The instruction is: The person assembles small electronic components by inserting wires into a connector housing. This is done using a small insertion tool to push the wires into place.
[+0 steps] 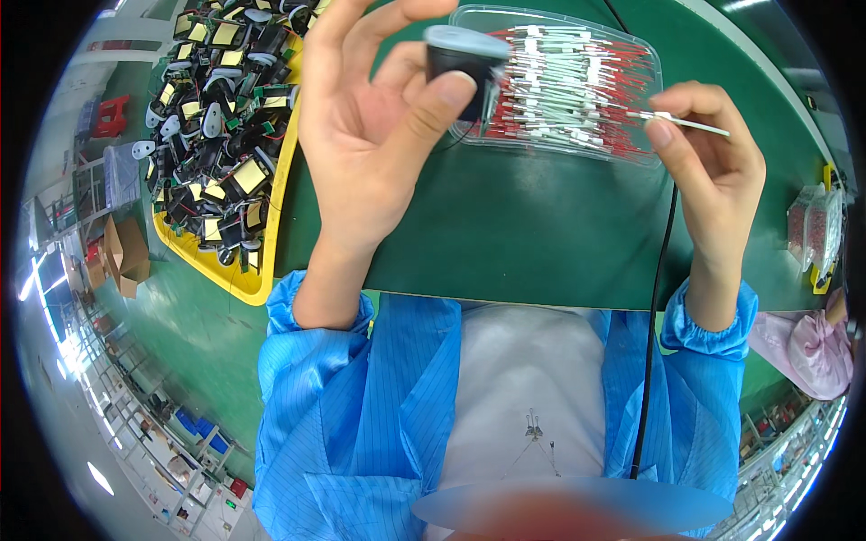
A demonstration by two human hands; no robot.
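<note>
My left hand (361,149) is raised above the green table, its thumb and fingers closed around a black electronic housing (448,74) with a pale grey rounded cap. The edge of a small board shows at the housing's right side, and a thin dark wire hangs below it. Off to the right, my right hand (722,171) pinches a white connector lead (693,123) between thumb and forefinger, its length pointing right. Between the two hands lies a clear plastic box (550,13), filled with many leads (564,86) having white-green middles and red ends.
At the left stands a yellow tray (236,285) heaped with black housings, grey caps and yellow pads. A black cable (651,361) runs over the table edge. Clear bags (809,225) lie at the far right, near another person's pink sleeve (816,356). A cardboard box (126,252) sits on the floor.
</note>
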